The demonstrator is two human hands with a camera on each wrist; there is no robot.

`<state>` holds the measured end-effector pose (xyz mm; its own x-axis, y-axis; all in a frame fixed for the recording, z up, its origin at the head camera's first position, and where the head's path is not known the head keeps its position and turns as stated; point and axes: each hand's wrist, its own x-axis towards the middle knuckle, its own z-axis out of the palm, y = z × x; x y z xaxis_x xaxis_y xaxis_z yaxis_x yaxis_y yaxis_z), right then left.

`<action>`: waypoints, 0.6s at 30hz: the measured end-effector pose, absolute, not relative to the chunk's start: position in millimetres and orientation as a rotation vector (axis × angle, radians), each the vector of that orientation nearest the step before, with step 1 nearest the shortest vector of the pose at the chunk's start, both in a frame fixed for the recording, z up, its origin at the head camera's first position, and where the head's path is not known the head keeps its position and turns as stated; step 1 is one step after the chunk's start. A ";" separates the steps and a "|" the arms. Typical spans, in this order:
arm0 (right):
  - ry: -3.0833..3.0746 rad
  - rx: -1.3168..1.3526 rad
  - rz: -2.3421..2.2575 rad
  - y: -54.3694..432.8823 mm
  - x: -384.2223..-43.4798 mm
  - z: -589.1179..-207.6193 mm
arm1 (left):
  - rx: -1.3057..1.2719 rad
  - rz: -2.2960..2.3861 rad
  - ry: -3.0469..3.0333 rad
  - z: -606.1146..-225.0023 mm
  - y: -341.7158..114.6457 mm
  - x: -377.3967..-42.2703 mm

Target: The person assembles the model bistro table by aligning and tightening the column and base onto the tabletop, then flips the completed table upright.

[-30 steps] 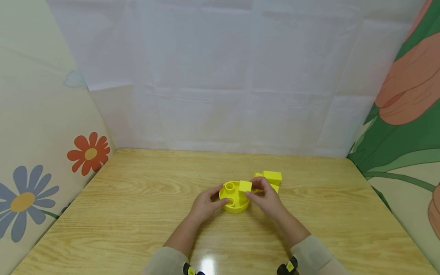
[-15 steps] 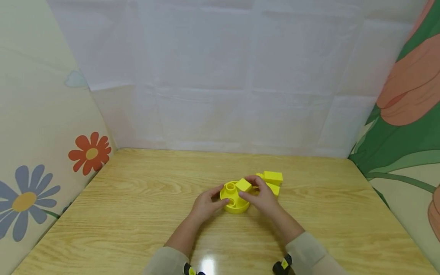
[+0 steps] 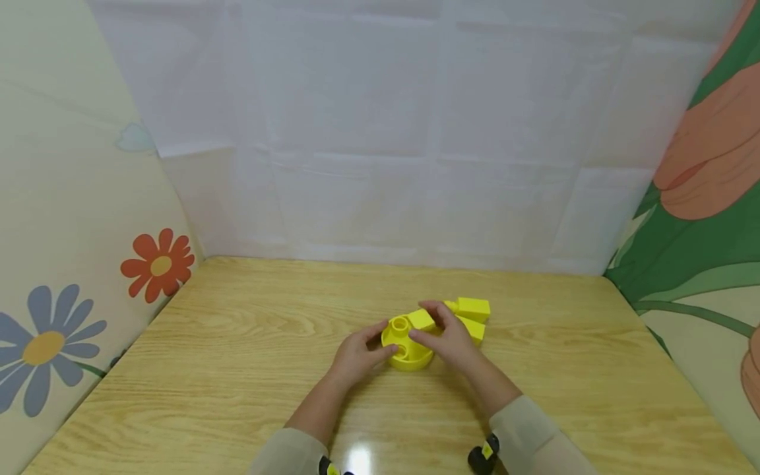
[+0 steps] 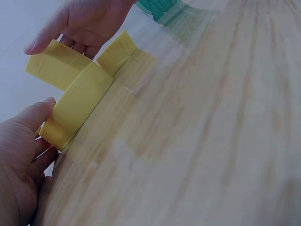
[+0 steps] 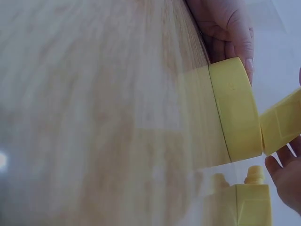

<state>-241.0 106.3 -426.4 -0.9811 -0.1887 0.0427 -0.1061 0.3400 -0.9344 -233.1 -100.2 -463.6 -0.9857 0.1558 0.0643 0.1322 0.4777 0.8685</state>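
A round yellow base (image 3: 411,362) with a low wall and ring-shaped sockets lies on the table. My left hand (image 3: 355,356) holds it from the left, thumb at the near socket and a finger at the far rim. My right hand (image 3: 452,340) grips a yellow block (image 3: 421,320) between thumb and fingers, over the base's right half. Seen from the right wrist, this block (image 5: 282,122) is tilted, its lower end right at the upper edge of the base (image 5: 236,110). The underside of the block and the sockets beneath it are hidden.
Behind and right of my right hand lie two more yellow blocks, a far one (image 3: 474,309) and a nearer one (image 3: 474,329) partly covered by the hand. A ridged peg (image 5: 255,175) sticks out of one block. A white sheet (image 3: 380,165) hangs behind the wooden table (image 3: 237,369).
My right hand has moved slightly left and turned, and the block in it has rotated and leaned over above the base. The left hand keeps its hold on the base.
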 end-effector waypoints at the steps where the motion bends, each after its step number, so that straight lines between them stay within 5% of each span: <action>1: 2.515 -0.268 -1.739 106.0 -241.9 -426.5 | 0.261 1.575 2.680 -463.8 -100.2 -233.3; 18: 2.572 -0.242 -1.732 104.8 -245.1 -425.1 | 0.253 1.573 2.669 -463.2 -100.4 -232.8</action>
